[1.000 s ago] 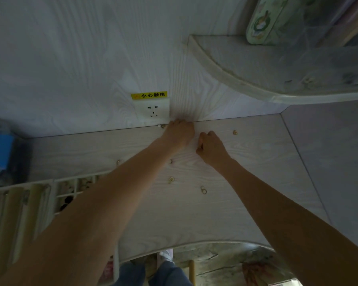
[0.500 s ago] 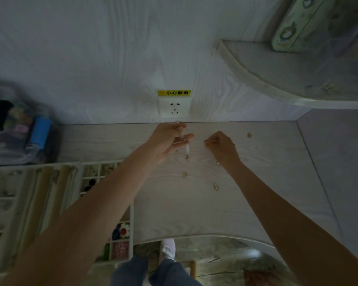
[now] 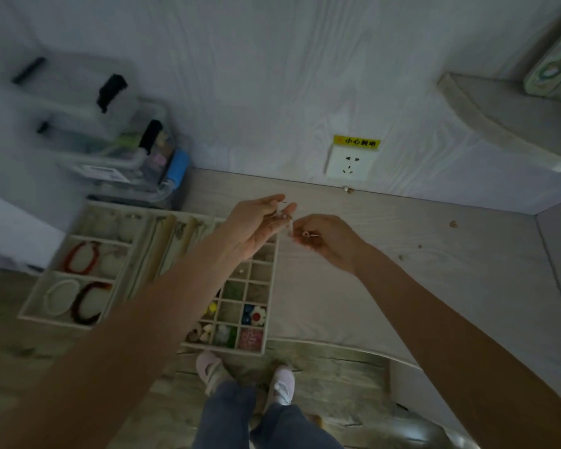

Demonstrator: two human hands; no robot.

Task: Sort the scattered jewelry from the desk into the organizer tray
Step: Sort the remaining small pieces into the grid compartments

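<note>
- the left hand (image 3: 256, 226) is raised over the right edge of the organizer tray (image 3: 270, 306), palm up, its fingers curled round small jewelry pieces (image 3: 282, 218), too blurred to name.
- the right hand (image 3: 326, 241) is just beside it over the tabletop (image 3: 386, 270), fingers curled, pinching a small earring (image 3: 306, 234) with a pinkish bead and a thin wire.
- the two hands almost meet at their fingertips.
- the tray's small compartments hold colourful charms; its large left sections hold red, dark and white bracelets (image 3: 78, 280).
- loose pieces (image 3: 454, 224) lie on the tabletop at right, well apart from the tray, and one (image 3: 347, 189) sits at the wall under the socket (image 3: 348, 162).
- clear storage boxes (image 3: 110, 137) stand behind the tray.
</note>
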